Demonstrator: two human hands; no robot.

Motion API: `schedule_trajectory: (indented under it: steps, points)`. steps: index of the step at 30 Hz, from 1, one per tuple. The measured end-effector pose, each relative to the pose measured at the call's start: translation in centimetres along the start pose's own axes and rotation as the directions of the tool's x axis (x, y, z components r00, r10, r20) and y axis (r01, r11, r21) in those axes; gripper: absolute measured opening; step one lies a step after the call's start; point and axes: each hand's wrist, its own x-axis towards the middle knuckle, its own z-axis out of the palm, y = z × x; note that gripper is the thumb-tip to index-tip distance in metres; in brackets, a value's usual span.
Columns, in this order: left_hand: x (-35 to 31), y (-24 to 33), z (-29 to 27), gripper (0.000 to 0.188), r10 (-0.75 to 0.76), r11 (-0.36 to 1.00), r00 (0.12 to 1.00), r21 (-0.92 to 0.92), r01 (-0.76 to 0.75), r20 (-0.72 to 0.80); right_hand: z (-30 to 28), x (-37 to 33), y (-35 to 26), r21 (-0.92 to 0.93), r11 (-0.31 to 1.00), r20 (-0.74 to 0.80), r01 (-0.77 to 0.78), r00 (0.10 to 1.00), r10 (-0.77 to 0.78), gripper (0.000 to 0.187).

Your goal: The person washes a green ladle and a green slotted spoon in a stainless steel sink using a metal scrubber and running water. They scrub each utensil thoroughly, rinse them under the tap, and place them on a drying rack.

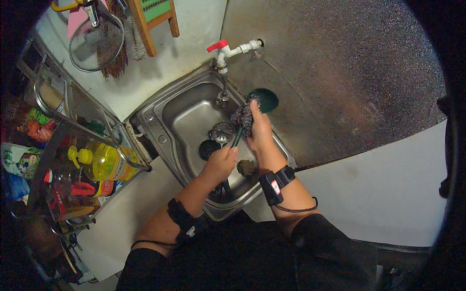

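Note:
Over the sink's right side, my left hand [222,164] is closed around the green handle of a ladle [265,100], whose round dark green head points up and away from me. Wrapped over the upper handle is a grey steel wool scrubber [246,115], pressed there by my right hand [260,130], its thumb laid along the top. The fingers of the right hand are partly hidden. Below, in the steel sink [191,107], lie a black round-headed utensil [209,149] and a brownish-green lump [246,168] beside my right wrist. Some dark handles show under my left forearm.
A white tap [222,60] with a red lever stands over the sink, near the drain strainer [222,132]. At left, a rack [73,119] stands by a yellow detergent bottle [104,162]. A sieve [97,46] hangs on the wall. A dark, stained surface [349,87] extends right.

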Motion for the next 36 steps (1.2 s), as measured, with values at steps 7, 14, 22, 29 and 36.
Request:
schedule_trajectory:
  steps: [7,14,22,29,36]
  points:
    - [0.0,0.4,0.5,0.033,-0.031,0.997,0.999,-0.065,0.03,-0.01,0.4,0.2,1.2,-0.488,0.843,-0.06,0.228,0.954,-0.293,0.033]
    - [0.6,0.0,-0.4,0.031,-0.114,0.967,0.988,-0.217,0.135,0.106,0.5,0.1,1.8,-0.435,0.889,-0.042,0.144,0.983,-0.18,0.032]
    - [0.9,0.6,-2.3,0.025,-0.273,0.895,0.949,-0.32,0.31,0.158,1.1,-2.2,4.5,-0.599,0.799,0.003,0.052,0.998,-0.063,0.03]
    - [0.0,0.7,-1.9,0.019,-0.228,0.793,0.948,-0.523,0.313,0.221,1.8,-2.1,4.4,-0.393,0.917,-0.083,0.071,0.99,-0.112,0.017]
    - [-0.6,-0.6,-0.9,0.02,-0.244,0.834,0.952,-0.462,0.303,0.184,0.2,2.2,4.7,-0.397,0.906,-0.186,0.143,0.955,-0.232,0.024]
